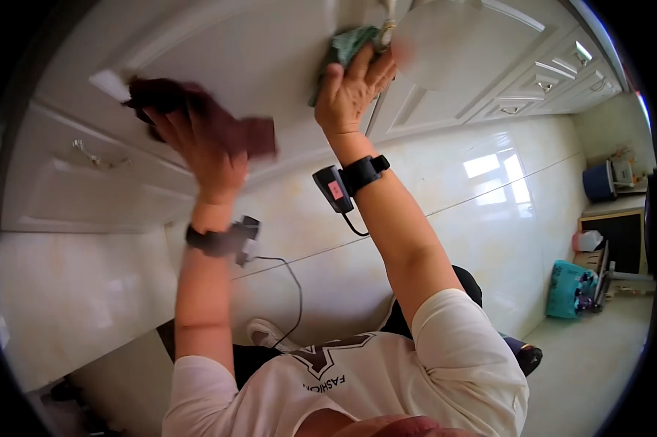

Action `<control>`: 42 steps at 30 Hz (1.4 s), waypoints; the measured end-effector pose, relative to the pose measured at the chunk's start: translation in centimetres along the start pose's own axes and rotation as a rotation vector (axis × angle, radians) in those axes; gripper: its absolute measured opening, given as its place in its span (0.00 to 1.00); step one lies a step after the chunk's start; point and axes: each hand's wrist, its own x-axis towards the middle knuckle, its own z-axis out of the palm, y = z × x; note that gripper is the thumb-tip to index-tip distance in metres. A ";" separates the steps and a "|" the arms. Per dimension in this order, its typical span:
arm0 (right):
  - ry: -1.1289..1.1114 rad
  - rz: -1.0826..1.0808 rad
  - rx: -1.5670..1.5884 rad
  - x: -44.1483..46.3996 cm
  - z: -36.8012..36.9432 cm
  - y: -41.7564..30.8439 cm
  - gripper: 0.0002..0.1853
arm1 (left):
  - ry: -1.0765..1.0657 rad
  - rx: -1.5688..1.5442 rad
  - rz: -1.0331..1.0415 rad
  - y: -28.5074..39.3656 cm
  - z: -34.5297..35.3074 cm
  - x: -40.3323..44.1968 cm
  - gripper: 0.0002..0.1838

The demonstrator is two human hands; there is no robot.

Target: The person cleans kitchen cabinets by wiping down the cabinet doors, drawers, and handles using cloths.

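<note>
Against a white cabinet door, my left hand presses a dark maroon cloth; the hand and cloth are blurred, and the cloth partly covers the fingers. Farther right, my right hand holds a green cloth at the door's edge, beside a metal handle. The fingertips of this hand are close to the handle, and part of the green cloth lies behind the fingers.
More cabinet doors and drawers with metal handles extend to the right, and another handled door is at the left. Glossy floor tiles lie below. A blue bin and a teal bag stand at the far right.
</note>
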 end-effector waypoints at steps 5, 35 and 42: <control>-0.089 -0.249 -0.283 -3.0 -0.4 7.7 0.32 | 0.115 0.484 0.318 -3.9 2.4 5.1 0.31; -0.047 -0.224 -0.452 3.4 -7.3 3.9 0.26 | 0.292 0.554 0.273 -3.8 3.8 4.2 0.31; -0.076 0.048 0.103 3.7 -5.9 1.3 0.23 | 0.310 0.461 0.288 -4.1 3.9 4.4 0.30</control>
